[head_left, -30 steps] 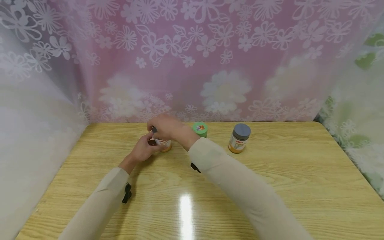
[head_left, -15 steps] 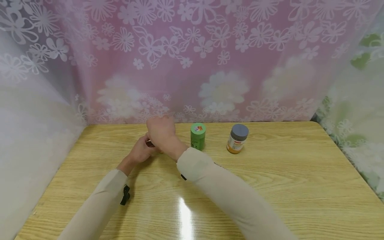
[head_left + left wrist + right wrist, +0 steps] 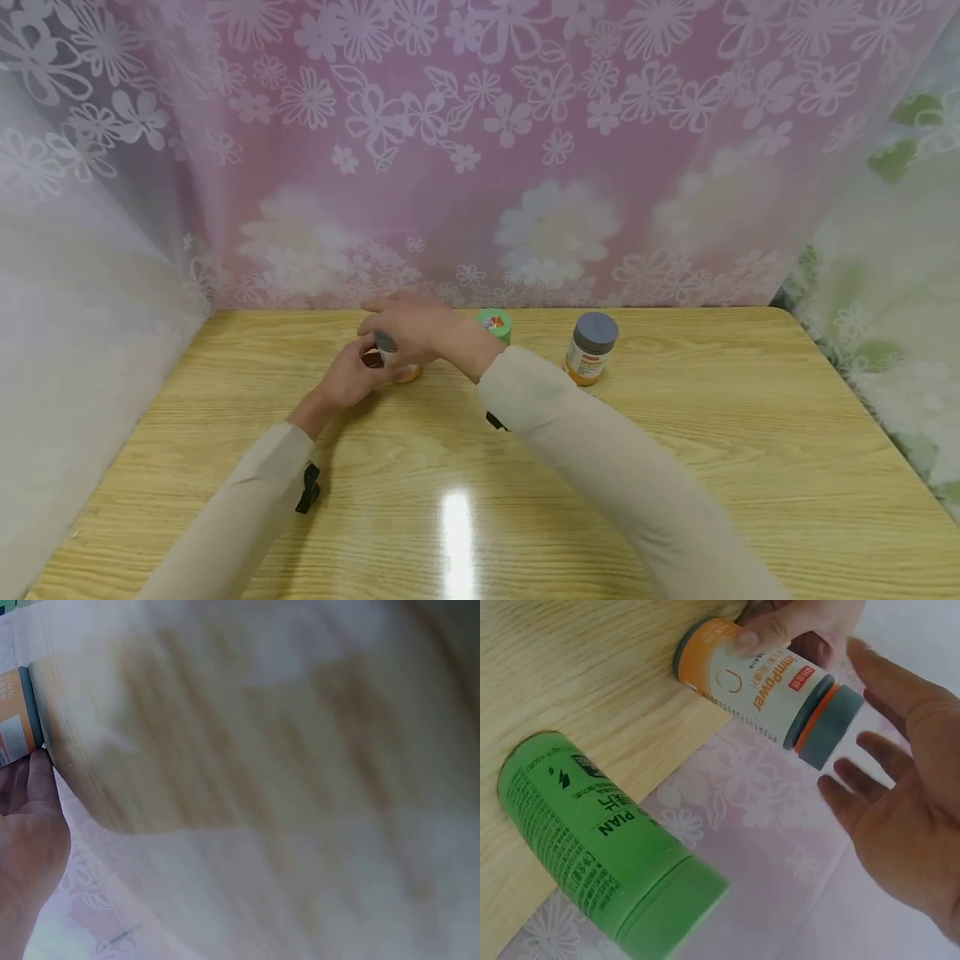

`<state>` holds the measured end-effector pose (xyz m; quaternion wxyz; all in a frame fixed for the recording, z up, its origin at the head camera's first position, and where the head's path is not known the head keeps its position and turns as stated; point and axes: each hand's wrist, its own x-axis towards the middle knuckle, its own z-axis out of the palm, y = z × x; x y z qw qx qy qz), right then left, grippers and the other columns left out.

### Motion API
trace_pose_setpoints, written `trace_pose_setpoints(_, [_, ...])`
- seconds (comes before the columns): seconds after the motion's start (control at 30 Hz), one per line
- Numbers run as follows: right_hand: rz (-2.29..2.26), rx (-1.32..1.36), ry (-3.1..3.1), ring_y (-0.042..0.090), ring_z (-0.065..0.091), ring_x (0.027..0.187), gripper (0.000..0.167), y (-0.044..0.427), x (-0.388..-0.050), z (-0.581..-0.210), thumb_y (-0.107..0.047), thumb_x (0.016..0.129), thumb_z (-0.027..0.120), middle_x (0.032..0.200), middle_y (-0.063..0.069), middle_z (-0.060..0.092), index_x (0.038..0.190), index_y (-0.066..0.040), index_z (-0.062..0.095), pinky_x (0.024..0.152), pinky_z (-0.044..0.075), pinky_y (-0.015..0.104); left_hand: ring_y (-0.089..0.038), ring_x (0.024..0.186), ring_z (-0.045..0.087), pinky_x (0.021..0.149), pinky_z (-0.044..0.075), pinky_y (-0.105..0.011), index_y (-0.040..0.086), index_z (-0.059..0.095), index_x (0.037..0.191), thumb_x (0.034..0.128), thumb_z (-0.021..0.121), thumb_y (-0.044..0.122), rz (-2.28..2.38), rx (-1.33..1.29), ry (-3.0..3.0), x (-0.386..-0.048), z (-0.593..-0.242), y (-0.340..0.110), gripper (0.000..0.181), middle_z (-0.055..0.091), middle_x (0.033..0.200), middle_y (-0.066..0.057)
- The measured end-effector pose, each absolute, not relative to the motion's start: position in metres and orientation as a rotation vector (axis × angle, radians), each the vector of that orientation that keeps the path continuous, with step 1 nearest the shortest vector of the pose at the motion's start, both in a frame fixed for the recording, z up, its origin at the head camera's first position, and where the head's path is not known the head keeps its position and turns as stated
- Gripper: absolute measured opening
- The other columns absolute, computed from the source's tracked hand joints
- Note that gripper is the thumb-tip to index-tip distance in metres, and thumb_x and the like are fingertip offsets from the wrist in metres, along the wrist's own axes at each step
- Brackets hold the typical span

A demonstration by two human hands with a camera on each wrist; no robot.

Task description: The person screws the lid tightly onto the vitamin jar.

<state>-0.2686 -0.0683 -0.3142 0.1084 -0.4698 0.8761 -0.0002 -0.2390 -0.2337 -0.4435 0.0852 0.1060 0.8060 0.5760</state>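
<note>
My left hand [image 3: 350, 375] grips an orange and white jar [image 3: 757, 682] standing at the table's back left, thumb across its label. A dark grey lid [image 3: 832, 727] tops the jar, with an orange ring showing just below it. Around that lid my right hand [image 3: 919, 787] is spread, its fingers apart from the lid in the right wrist view. From the head view, the right hand hides much of the jar. In the left wrist view only part of the jar [image 3: 13, 712] shows at the left edge, beside the left palm.
A green bottle [image 3: 592, 825] stands right of the gripped jar, partly behind the right wrist in the head view. Farther right is a second jar with a grey lid [image 3: 596, 332]. A flowered curtain [image 3: 480, 167] hangs behind the wooden table [image 3: 675, 467].
Half a second ago the right hand was bent over the lid; now its fingers have loosened and the wrist has turned back, covering part of the green bottle again. The left hand stays.
</note>
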Motion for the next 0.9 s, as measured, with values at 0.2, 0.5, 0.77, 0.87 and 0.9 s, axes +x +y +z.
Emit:
trace_pose_setpoints(0.2, [-0.165,-1.433,2.443,0.013,0.051,0.115,0.031,-0.066,-0.276,-0.31,-0.011,0.095,0.06,0.127,-0.002,0.057,0.126,-0.016,0.064,0.091,0.043,0.025,-0.027,0.103,0.06,0.079,0.052,-0.035,0.003,0.051,0.131,0.0875,0.073,0.017,1.744,0.304,2.383,-0.24,-0.444,-0.232,0.051,0.055,0.116,-0.013])
trace_pose_setpoints(0.5, [-0.246,-1.275,2.613,0.012,0.058,0.1,0.029,-0.073,-0.273,-0.316,-0.023,0.095,0.063,0.116,-0.002,0.063,0.123,-0.015,0.065,0.082,0.048,0.025,-0.026,0.1,0.061,0.08,0.053,-0.037,0.007,0.048,0.136,0.0869,0.073,0.018,1.757,0.28,2.373,-0.24,-0.443,-0.232,0.057,0.057,0.114,-0.013])
trace_pose_setpoints(0.77, [0.108,-1.037,2.946,0.01,0.058,0.074,0.01,-0.094,-0.254,-0.322,-0.029,0.093,0.065,0.084,-0.008,0.063,0.096,-0.02,0.067,0.074,0.05,0.028,-0.027,0.105,0.06,0.084,0.052,-0.038,0.004,0.053,0.127,0.0876,0.072,0.012,1.758,0.267,2.383,-0.238,-0.443,-0.233,0.045,0.053,0.12,-0.013])
trace_pose_setpoints(0.87, [0.181,-0.984,2.97,0.011,0.059,0.079,0.012,-0.1,-0.25,-0.323,-0.027,0.089,0.071,0.086,-0.008,0.062,0.097,-0.02,0.065,0.086,0.046,0.032,-0.031,0.11,0.058,0.086,0.052,-0.037,0.004,0.049,0.134,0.0891,0.069,0.009,1.728,0.27,2.417,-0.238,-0.443,-0.232,0.049,0.051,0.127,-0.016])
trace_pose_setpoints(0.9, [0.181,-0.972,2.97,0.011,0.059,0.078,0.011,-0.1,-0.249,-0.323,-0.027,0.089,0.071,0.085,-0.008,0.063,0.097,-0.02,0.065,0.086,0.046,0.032,-0.031,0.111,0.058,0.086,0.052,-0.037,0.005,0.048,0.135,0.0894,0.069,0.009,1.729,0.271,2.416,-0.238,-0.443,-0.232,0.051,0.05,0.128,-0.016])
